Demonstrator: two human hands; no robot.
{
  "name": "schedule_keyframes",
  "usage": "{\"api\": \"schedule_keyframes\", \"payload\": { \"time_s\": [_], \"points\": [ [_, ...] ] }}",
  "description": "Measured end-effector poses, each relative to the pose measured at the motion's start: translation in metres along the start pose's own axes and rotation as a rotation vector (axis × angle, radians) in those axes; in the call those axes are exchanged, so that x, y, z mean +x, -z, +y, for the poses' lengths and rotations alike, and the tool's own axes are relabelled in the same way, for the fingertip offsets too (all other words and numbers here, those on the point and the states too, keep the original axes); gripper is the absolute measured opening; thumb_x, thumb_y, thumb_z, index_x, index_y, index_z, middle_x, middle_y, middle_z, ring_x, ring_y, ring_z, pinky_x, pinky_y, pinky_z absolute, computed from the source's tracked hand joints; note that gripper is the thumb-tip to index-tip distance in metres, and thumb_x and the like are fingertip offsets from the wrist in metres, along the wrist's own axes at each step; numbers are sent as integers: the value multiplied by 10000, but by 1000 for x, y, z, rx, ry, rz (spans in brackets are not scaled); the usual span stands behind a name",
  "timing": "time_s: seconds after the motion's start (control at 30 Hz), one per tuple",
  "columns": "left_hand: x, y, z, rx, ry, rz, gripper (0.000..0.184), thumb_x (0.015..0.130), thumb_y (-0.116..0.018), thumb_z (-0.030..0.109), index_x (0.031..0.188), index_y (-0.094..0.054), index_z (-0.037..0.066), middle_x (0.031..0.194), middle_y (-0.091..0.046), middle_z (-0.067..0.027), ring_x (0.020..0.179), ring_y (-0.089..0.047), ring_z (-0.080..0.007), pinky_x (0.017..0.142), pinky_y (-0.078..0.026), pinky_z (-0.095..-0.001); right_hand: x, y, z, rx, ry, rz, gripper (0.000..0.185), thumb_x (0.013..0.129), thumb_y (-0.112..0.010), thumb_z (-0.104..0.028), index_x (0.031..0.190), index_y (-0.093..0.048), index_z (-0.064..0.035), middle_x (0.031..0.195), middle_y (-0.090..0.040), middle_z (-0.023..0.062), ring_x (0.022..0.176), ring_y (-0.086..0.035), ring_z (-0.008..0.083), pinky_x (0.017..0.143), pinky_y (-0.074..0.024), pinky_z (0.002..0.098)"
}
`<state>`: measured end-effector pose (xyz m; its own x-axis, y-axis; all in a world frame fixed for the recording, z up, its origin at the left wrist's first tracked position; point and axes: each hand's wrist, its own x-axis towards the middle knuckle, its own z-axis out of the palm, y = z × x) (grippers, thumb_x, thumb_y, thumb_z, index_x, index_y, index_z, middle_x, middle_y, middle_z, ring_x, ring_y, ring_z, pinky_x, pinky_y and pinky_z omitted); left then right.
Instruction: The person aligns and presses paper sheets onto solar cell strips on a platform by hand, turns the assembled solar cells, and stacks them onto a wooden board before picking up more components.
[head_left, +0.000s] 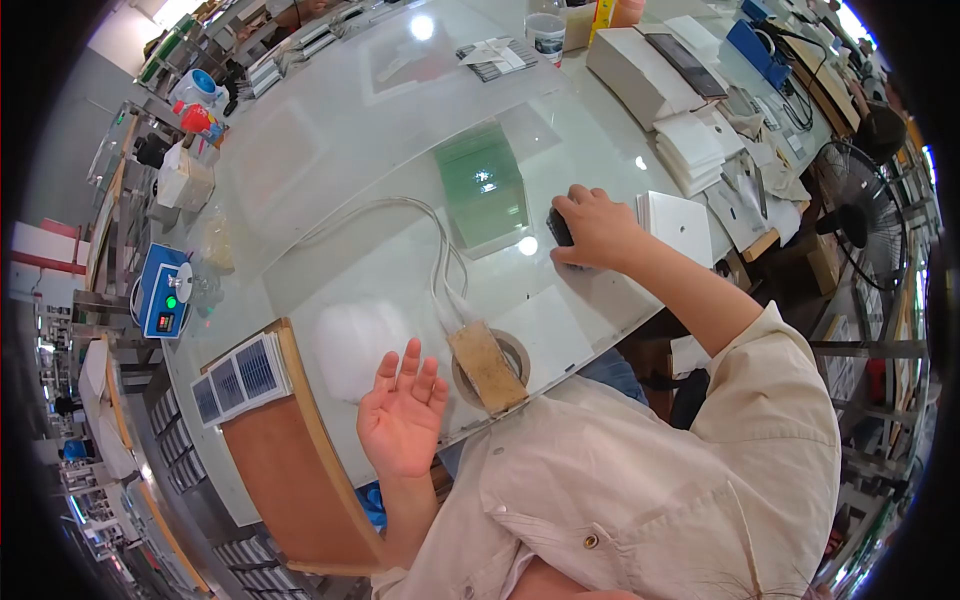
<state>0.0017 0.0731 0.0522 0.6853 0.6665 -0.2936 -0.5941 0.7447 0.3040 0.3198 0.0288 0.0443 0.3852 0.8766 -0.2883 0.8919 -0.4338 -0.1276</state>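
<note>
My right hand (pixel 600 232) is closed around a small dark block (pixel 560 228) at the table's right side. The fingers cover most of the block, so its kind is hidden. Palm up, with its fingers apart, my left hand (pixel 405 415) is over the near table edge and holds nothing. Beside its fingertips lies a soft white pad (pixel 355 345). Between my hands, a tan rough-faced block (pixel 486 365) with a pale cable (pixel 440 240) rests on a grey ring (pixel 518 350). A stack of green translucent sheets (pixel 480 190) lies beyond.
At left are a blue control box (pixel 163 292) and a brown board (pixel 295 480) bearing dark-blue panels (pixel 240 378). White cards (pixel 680 225) are stacked beside my right forearm. A white box (pixel 645 75) stands behind, and a black fan (pixel 858 215) is at far right.
</note>
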Motion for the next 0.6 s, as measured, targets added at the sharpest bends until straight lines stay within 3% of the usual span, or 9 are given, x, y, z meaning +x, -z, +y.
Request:
{"api": "schedule_keyframes", "payload": {
  "time_s": [0.1,0.33,0.4,0.53,0.6],
  "points": [
    [-1,3,2,-4,-5,19,308,833,-429,155,1116,-487,50,1276,-419,-162,1104,-488,-284,900,-399,-437,-6,-3,-5,1,-14,44,510,643,-657,-348,1055,-494,-96,1027,-476,115,964,-490,286,738,-479,402],
    [-2,4,-2,-10,-10,26,313,829,-432,159,1120,-481,52,1264,-430,-159,1093,-494,-277,894,-403,-436,-19,-5,-15,23,-50,67,545,636,-670,-330,1088,-462,-106,1007,-481,113,953,-494,288,720,-481,394],
    [-3,5,-3,1,1,31,316,825,-434,162,1118,-482,53,1263,-431,-158,1091,-493,-277,896,-403,-435,-21,-1,-18,50,-73,0,658,641,-679,-376,1180,-415,-106,1076,-471,123,1024,-471,306,760,-473,415],
    [-5,4,-3,17,-31,30,322,832,-437,179,1126,-480,54,1252,-440,-153,1095,-490,-283,899,-402,-442,-24,6,-19,3,-57,55,677,662,-674,-415,1204,-407,-108,1179,-447,126,1092,-447,294,788,-460,408],
    [-10,-7,-4,128,-110,25,315,835,-425,157,1132,-480,67,1240,-440,-151,1060,-489,-298,896,-385,-427,-23,6,-11,-37,38,379,611,698,-653,-418,1177,-448,-99,1210,-461,113,1101,-459,273,832,-438,381]
  ]
}}
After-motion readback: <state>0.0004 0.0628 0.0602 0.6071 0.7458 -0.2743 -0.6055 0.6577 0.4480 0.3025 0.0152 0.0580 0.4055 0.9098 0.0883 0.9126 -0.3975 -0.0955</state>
